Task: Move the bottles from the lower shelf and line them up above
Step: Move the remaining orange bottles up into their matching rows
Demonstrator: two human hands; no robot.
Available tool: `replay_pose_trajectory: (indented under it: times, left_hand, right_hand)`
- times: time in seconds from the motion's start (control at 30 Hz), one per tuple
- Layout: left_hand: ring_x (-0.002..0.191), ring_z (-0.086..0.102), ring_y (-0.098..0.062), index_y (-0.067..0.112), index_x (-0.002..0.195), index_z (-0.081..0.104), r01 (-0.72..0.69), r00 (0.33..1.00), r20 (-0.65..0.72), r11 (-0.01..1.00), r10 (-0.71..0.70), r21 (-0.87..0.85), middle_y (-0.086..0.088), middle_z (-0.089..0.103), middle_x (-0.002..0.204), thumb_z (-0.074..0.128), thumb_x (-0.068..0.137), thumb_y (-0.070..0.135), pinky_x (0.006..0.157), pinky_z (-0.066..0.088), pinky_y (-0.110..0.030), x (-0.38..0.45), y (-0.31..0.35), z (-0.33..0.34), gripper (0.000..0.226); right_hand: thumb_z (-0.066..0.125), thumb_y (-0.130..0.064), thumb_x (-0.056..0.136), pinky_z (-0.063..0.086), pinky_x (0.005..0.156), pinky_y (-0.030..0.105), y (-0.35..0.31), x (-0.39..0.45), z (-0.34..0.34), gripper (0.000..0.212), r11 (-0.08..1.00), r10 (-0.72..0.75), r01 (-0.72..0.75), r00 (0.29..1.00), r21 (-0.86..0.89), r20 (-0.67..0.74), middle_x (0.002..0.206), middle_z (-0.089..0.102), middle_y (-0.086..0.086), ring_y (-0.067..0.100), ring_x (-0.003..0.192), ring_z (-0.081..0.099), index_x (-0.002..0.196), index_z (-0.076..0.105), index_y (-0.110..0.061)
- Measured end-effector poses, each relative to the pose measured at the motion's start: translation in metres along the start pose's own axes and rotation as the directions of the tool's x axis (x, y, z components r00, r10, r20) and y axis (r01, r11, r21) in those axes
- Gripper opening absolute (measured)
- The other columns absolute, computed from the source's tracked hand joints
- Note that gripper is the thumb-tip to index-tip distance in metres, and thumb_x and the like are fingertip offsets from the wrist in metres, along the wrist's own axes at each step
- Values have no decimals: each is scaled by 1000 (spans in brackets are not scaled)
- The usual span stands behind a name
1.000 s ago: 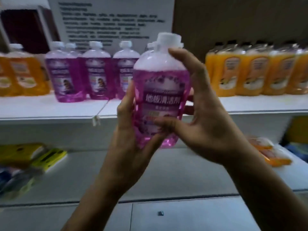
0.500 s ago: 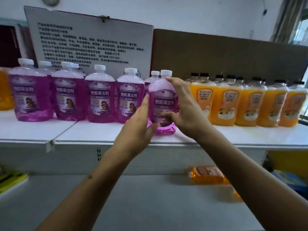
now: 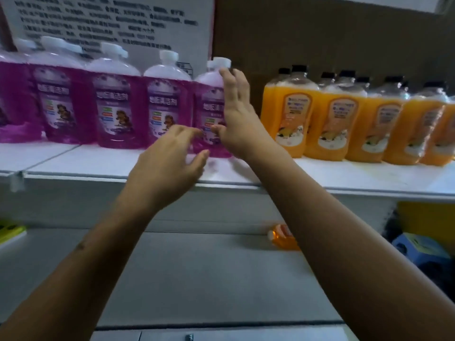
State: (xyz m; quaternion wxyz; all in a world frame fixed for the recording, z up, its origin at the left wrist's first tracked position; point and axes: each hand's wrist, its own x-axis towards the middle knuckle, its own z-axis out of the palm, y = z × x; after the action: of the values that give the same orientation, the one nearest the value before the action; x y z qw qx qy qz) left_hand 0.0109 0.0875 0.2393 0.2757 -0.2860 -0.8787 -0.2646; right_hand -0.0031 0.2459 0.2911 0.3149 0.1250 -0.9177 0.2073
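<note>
Head view, upper and lower shelf. The right hand (image 3: 237, 112) stood edge-on with its fingers straight and spread slightly apart, the palm laid flat against the right flank of the purple bottle (image 3: 209, 112); its fingertips reached the shoulder just below the white cap (image 3: 219, 62), and its thumb pointed toward 9 o'clock across the lower label. Nothing was gripped by it. The left hand (image 3: 170, 158) hovered at 7 o'clock of that bottle, fingers loosely curved and parted, thumb near the base; whether its fingertips touched the bottle could not be told, and it held nothing. Both forearms rose from the lower edge of the view, the left from 7 o'clock, the right from 5 o'clock, converging on the bottle.

The purple bottle stood upright on the upper shelf (image 3: 344, 175), at the right end of a row of purple bottles (image 3: 115, 107) running toward 9 o'clock. At 3 o'clock of it, apart by a gap, stood a row of orange bottles (image 3: 344, 124) with dark caps. On the lower shelf (image 3: 197, 279), at 5 o'clock of the hands, an orange bottle (image 3: 283, 239) lay on its side, partly hidden by the right forearm. A printed white board (image 3: 110, 23) leaned behind the purple row.
</note>
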Motion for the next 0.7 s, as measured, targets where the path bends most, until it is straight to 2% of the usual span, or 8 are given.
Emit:
replay_pose_trajectory:
  times: [0.1, 0.17, 0.27, 0.33, 0.43, 0.5, 0.6, 0.7]
  left_hand:
    - [108, 52, -16, 12, 130, 53, -100, 989, -106, 995, 100, 0, -8, 53, 131, 49, 95, 34, 90, 42, -31, 0, -2, 3, 42]
    - [115, 53, -22, 9, 126, 57, -221, 947, -258, 971, 191, -90, -14, 55, 128, 47, 97, 29, 96, 40, -28, -2, -6, 5, 36]
    - [129, 47, -22, 28, 131, 53, -352, 867, -455, 896, 204, -270, -16, 53, 135, 43, 101, 24, 112, 34, -31, -25, -11, 16, 31]
    - [136, 42, -26, 23, 135, 49, -387, 861, -471, 850, 194, -358, -13, 48, 142, 42, 101, 22, 114, 32, -42, -54, -7, 33, 35]
    - [135, 43, -22, 9, 127, 53, -434, 877, -407, 781, 253, -449, -14, 47, 142, 45, 94, 11, 113, 31, -35, -101, 13, 60, 34]
    - [133, 44, -16, 9, 123, 55, -380, 921, -295, 742, 253, -552, -13, 49, 138, 45, 92, 10, 112, 30, -28, -122, 30, 79, 33]
    - [130, 42, 1, 18, 122, 55, -177, 976, -38, 688, 213, -704, 0, 50, 134, 46, 90, 22, 107, 30, -14, -141, 46, 108, 34]
    - [125, 45, 6, 32, 122, 53, 2, 965, 173, 660, 195, -751, 21, 45, 135, 49, 94, 21, 98, 36, -9, -155, 51, 143, 30]
  right_hand:
    - [68, -14, 91, 39, 110, 55, -8, -9, -9, 104, 995, 101, -100, 995, -28, 26, 165, -23, 9, 40, 138, 39, 158, -10, -30]
    - [70, -18, 91, 29, 118, 50, -13, -32, -12, 101, 997, 67, -69, 996, -23, -65, 166, -17, 11, 39, 145, 29, 159, -5, -24]
    - [67, -15, 93, 26, 121, 43, -16, -88, -16, 75, 1000, 12, -10, 978, 11, -210, 164, 21, 12, 26, 149, 25, 156, 25, -14]
    - [64, -10, 94, 36, 117, 41, -8, -133, -20, 59, 997, 61, -42, 950, 68, -306, 153, 42, 8, 18, 144, 36, 148, 40, -10]
    - [59, -9, 94, 47, 105, 33, 4, -202, -18, 41, 968, 224, -141, 858, 208, -462, 137, 56, 1, 15, 132, 51, 135, 55, -11]
    - [57, -12, 95, 50, 98, 24, 13, -246, -11, 34, 891, 426, -256, 757, 375, -495, 128, 62, -8, 14, 125, 57, 128, 60, -19]
    - [58, -8, 97, 54, 94, 23, 37, -303, 1, 35, 699, 709, -503, 581, 508, -399, 120, 66, -19, 1, 118, 59, 118, 64, -35]
    - [59, -10, 97, 53, 94, 26, 66, -346, 6, 39, 536, 844, -637, 420, 555, -333, 120, 63, -27, -6, 115, 59, 116, 60, -44]
